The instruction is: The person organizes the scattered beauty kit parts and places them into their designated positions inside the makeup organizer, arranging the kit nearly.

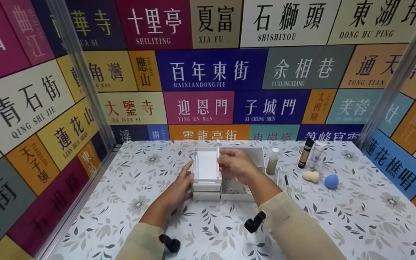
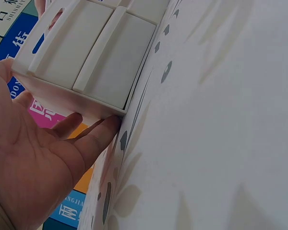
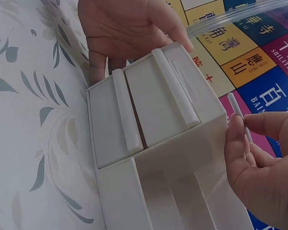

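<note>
A white desktop organizer [image 1: 207,186] stands on the patterned tabletop, with two drawer fronts [image 3: 156,108] on its left part and open compartments [image 1: 235,187] on its right. My left hand [image 1: 183,182] rests against the organizer's left side, its fingers extended along the wall and the thumb at the top edge, as the left wrist view shows. Above the organizer, my right hand [image 1: 238,164] pinches a slim white stick [image 3: 233,102] between thumb and fingertips. The stick stands near the divide between the top tray [image 1: 206,162] and the compartments. Its lower part is hidden behind the fingers.
Right of the organizer stands a white-capped bottle [image 1: 272,161], with a thin dark pencil [image 1: 287,184] lying nearby. Farther right are a black tube [image 1: 304,155], a white tube [image 1: 316,157], a beige sponge [image 1: 311,176] and a blue sponge [image 1: 331,181]. Sign-covered walls surround the table.
</note>
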The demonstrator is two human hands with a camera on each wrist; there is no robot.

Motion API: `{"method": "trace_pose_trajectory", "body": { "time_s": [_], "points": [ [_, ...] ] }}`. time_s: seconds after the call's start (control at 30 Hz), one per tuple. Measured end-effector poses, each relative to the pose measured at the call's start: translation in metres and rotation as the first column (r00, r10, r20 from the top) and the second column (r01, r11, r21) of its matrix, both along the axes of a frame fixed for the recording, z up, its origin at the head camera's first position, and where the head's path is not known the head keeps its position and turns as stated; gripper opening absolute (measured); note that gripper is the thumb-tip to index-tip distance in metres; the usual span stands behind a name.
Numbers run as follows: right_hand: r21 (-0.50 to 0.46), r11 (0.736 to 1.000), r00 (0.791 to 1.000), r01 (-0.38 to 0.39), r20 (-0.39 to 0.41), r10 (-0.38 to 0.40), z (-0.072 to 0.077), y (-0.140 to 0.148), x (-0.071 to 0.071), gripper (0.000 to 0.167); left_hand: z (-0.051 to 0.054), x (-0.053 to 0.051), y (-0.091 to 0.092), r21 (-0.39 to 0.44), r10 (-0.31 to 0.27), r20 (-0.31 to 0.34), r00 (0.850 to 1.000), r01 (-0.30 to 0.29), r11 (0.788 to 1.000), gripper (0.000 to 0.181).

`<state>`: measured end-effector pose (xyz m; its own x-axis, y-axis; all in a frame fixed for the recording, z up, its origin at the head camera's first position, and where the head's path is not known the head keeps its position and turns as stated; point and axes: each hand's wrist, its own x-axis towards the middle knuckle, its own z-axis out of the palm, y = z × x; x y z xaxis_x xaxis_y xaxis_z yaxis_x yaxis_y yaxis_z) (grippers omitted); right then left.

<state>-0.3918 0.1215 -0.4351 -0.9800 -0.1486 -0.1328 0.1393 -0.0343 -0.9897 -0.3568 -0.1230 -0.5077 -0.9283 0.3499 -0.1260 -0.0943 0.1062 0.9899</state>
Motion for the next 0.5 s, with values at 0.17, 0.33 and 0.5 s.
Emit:
{"method": "trace_pose_trajectory", "body": {
  "time_s": [0.17, 0.33, 0.5],
  "points": [
    [-0.003, 1.0, 1.0, 0.015, -0.011, -0.015, -0.002, 0.001, -0.001, 0.054, 0.0, 0.001, 0.001, 0.003, 0.003, 0.003, 1.0, -0.003, 1.0, 0.06],
    [-0.015, 1.0, 0.999, 0.015, -0.03, -0.016, -0.006, 0.008, 0.001, 0.052, -0.001, -0.001, 0.0, -0.015, 0.009, 0.015, 1.0, -0.009, 1.0, 0.059],
    [-0.049, 0.998, 0.999, 0.027, -0.019, -0.028, -0.007, 0.019, 0.006, 0.052, 0.0, -0.001, 0.0, -0.018, 0.011, 0.016, 1.0, -0.011, 1.0, 0.058]
  ]
}}
